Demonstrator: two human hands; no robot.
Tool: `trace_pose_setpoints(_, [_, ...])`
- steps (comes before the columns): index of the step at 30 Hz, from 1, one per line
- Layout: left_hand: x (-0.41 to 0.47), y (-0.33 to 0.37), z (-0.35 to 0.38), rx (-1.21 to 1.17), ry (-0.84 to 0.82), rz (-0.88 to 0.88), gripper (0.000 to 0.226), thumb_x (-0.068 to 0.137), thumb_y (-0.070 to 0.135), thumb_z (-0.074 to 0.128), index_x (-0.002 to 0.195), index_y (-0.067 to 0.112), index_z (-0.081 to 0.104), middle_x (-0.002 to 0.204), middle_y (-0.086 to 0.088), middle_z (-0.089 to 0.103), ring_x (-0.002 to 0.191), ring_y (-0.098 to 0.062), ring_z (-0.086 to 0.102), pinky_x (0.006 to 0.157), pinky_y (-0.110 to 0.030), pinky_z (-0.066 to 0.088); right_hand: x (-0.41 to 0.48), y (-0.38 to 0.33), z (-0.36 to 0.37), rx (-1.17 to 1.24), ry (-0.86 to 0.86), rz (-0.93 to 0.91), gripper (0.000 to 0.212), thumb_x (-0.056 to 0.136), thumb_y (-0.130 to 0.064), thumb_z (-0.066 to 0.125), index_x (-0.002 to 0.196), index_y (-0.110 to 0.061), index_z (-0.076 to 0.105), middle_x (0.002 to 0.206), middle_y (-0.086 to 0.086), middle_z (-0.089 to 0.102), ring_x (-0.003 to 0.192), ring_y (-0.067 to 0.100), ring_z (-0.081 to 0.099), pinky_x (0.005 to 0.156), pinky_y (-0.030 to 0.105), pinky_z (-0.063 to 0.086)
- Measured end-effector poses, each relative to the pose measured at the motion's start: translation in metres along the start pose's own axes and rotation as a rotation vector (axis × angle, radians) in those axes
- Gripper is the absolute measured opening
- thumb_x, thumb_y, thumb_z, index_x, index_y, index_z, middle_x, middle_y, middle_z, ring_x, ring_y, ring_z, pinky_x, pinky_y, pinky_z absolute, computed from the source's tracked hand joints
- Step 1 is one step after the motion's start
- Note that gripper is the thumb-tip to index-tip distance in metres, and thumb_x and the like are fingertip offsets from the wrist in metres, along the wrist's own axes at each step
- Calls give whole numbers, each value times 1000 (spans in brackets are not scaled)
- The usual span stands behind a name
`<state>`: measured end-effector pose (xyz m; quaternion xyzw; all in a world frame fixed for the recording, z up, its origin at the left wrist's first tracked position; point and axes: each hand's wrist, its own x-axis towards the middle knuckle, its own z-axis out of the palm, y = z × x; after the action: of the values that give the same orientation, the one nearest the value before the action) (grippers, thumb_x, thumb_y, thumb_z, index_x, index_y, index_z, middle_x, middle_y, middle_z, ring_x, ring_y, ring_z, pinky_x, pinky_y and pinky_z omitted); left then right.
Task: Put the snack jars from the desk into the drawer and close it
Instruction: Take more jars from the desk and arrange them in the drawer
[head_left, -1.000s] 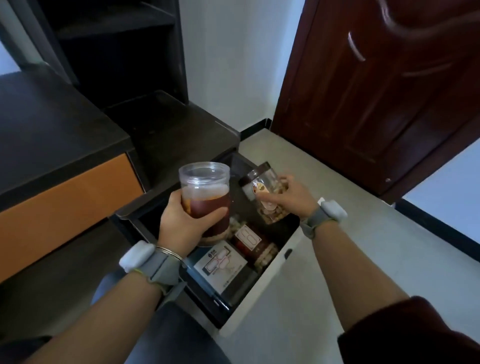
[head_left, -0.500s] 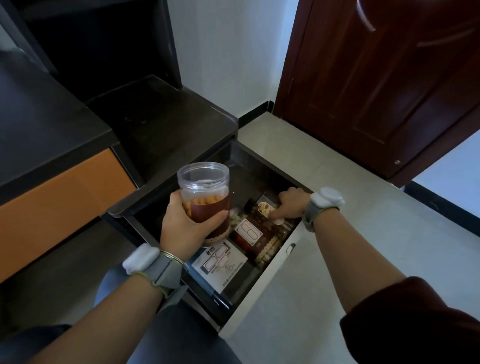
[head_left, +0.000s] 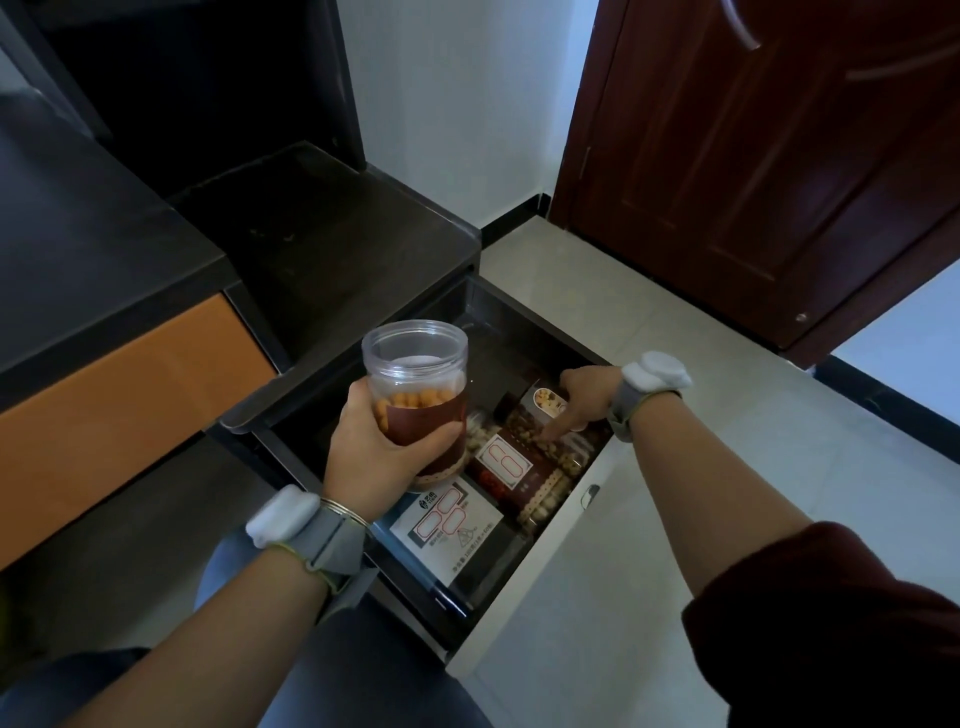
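**Crowded drawer, one jar held above it**

Head view: A clear snack jar (head_left: 415, 395) with orange pieces inside is held upright above the open drawer (head_left: 550, 566) by the left hand (head_left: 371, 452), whose fingers are wrapped firmly round the brown label band. The right hand (head_left: 584, 397) is reached down into the drawer's far end, its fingers curled loosely and one fingertip pressed on a jar of nuts (head_left: 545, 421) lying on its side; nothing is gripped by it. Beside that jar, a second lying jar (head_left: 511, 470) and a flat white-labelled packet (head_left: 447, 525) are seen on the drawer floor.

The main risk is judged to be lack of room. Little bare floor is visible, so the held jar may have to be laid on top of the other contents, and the drawer could then jam against the cabinet top (head_left: 332, 260) when pushed shut. The lying jars could also roll once released. The right hand's fingers could be pinched if closing is begun early.
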<state>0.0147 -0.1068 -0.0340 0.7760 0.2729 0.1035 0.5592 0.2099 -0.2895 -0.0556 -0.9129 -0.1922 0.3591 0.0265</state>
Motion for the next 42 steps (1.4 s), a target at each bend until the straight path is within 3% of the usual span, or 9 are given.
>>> trace_pose_setpoints(6, [-2, 6, -11, -95, -79, -60, 92, 32, 55, 82, 113, 32, 45, 107, 11, 61, 97, -7, 59, 71, -25, 49, -5, -6, -1, -119, -71, 54, 68, 75, -53, 71, 123, -10, 53, 114, 8, 63, 102, 24, 61, 89, 34, 50])
trace_pose_setpoints(10, [0, 13, -21, -422, -51, -158, 94, 41, 34, 85, 126, 23, 44, 119, -1, 62, 107, -22, 61, 86, -48, 52, -29, -23, 6, -425, 225, 25, 94, 75, -59, 66, 147, -15, 23, 132, 13, 52, 118, 31, 50, 93, 40, 47])
trace_pose_setpoints(13, [0, 16, -27, -666, -68, -242, 79, 62, 21, 80, 131, 19, 43, 127, -10, 61, 111, -32, 61, 86, -55, 52, -54, -43, 8, -18, 329, -298, 102, 78, -53, 66, 151, -27, 0, 143, 12, 43, 129, 30, 41, 103, 44, 40])
trace_pose_setpoints(17, [-1, 23, -29, -810, -116, -262, 64, 80, 34, 65, 136, 16, 40, 133, -14, 55, 115, -34, 58, 88, -59, 51, -88, -77, 17, 495, 144, -662, 91, 78, -43, 72, 148, -31, 15, 140, -4, 47, 120, -2, 46, 99, 19, 38])
trace_pose_setpoints(24, [0, 20, -35, -778, -180, -278, 60, 83, 60, 48, 120, 14, 58, 117, -16, 65, 106, -36, 64, 88, -48, 53, -75, -88, 26, 571, 362, -577, 92, 62, -41, 82, 138, -27, 32, 122, -7, 50, 109, 13, 52, 89, 30, 50])
trace_pose_setpoints(26, [9, 12, -33, -531, -2, -257, 41, 90, 56, 44, 101, 22, 64, 108, -8, 66, 101, -27, 64, 88, -40, 50, -67, -83, 22, 523, 444, -570, 90, 59, -36, 82, 136, -27, 35, 126, -2, 49, 112, 15, 50, 92, 35, 48])
trace_pose_setpoints(28, [14, -2, -24, -8, 122, -86, 36, 97, 49, 33, 90, 27, 61, 98, -2, 62, 93, -19, 57, 78, -31, 43, -57, -78, 15, 426, 565, -544, 90, 58, -27, 82, 137, -25, 37, 130, 1, 48, 116, 17, 47, 98, 39, 45])
trace_pose_setpoints(33, [-1, -55, 13, 702, -143, 4, 59, 90, 61, 29, 134, 24, 44, 128, -10, 51, 112, -28, 50, 90, -40, 46, -16, -68, -13, 227, 629, -485, 90, 56, -18, 82, 137, -24, 40, 132, 4, 49, 120, 24, 46, 98, 33, 36])
trace_pose_setpoints(42, [0, -66, 13, 756, -60, 97, 73, 79, 72, 25, 135, 27, 40, 122, -5, 52, 108, -27, 50, 81, -39, 50, 72, -86, -27, -347, 472, -606, 77, 70, -3, 66, 138, -28, 41, 143, 6, 41, 135, 30, 28, 112, 43, 26])
